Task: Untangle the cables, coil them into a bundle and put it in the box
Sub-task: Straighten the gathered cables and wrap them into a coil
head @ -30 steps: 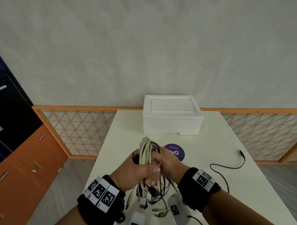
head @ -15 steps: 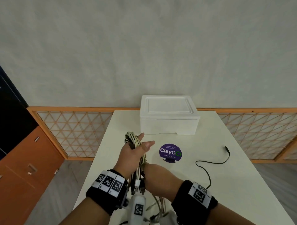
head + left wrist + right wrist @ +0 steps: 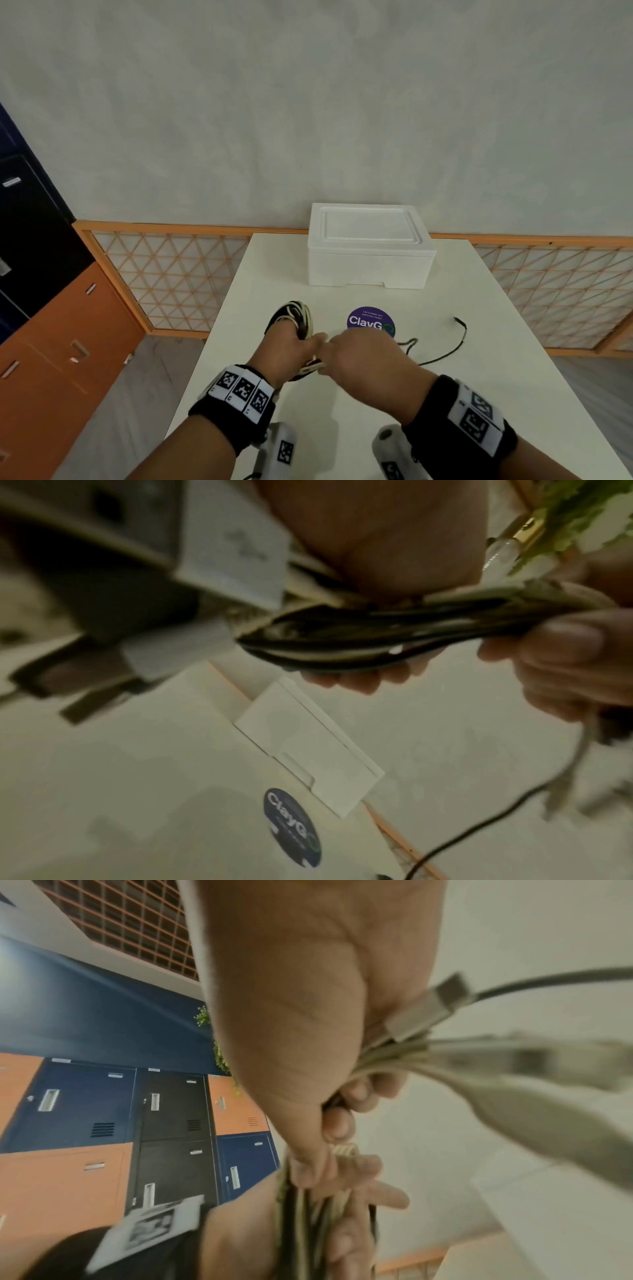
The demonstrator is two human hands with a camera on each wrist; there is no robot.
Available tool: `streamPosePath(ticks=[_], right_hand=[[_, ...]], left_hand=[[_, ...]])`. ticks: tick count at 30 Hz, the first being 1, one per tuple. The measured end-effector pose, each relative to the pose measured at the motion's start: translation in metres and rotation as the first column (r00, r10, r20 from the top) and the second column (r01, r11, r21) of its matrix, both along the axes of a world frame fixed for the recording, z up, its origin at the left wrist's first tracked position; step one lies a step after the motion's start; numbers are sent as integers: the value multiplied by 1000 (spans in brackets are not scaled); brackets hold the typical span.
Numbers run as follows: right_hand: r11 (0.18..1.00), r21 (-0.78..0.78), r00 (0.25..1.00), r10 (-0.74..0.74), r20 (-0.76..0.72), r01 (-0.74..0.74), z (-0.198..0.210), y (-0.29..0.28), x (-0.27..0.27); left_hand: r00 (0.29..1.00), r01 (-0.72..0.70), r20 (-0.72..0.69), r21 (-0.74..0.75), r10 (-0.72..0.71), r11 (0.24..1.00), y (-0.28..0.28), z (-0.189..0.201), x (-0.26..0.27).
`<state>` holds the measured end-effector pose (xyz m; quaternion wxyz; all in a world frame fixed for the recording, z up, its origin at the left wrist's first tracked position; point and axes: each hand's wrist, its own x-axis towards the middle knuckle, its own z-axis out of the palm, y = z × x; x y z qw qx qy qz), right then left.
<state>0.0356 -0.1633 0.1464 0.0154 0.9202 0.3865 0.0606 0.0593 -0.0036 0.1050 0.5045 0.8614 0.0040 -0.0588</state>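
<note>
Cable bundle (image 3: 297, 320): mostly coiled, looped round the left hand (image 3: 286, 353), loops projecting beyond its fingers.
Right hand (image 3: 363, 359): fingers curled, cable ends pinched beside the left palm.
Black cable (image 3: 442, 353): trailing loose on table (image 3: 479, 342), uncoiled.
Box (image 3: 370, 246): beyond fingertips, lid on; packing judged outstanding.

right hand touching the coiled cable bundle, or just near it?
Touching. In the right wrist view the right hand's curled fingers clamp the coiled bundle of beige and black cables against the palm.
</note>
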Motion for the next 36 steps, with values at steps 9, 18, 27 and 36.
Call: streamPosePath(ticks=[9,18,27,36], right_hand=[[950,224,942,145,304,-218,28,-20,12],[737,596,926,376,30,-319,35,-20,28],[389,910,713,597,-368,143,20,-17,32],[211,840,747,386,-542,501,-15,-13,41]], left_hand=[[917,322,-56,-478,-394,817,-5,21,-30],[799,506,98,-641,-593,577,-15,44,-42],[759,547,49,-587,-649,596,-18,51,-51],[770,441,140,-821,-622,362,-4,42,-29]])
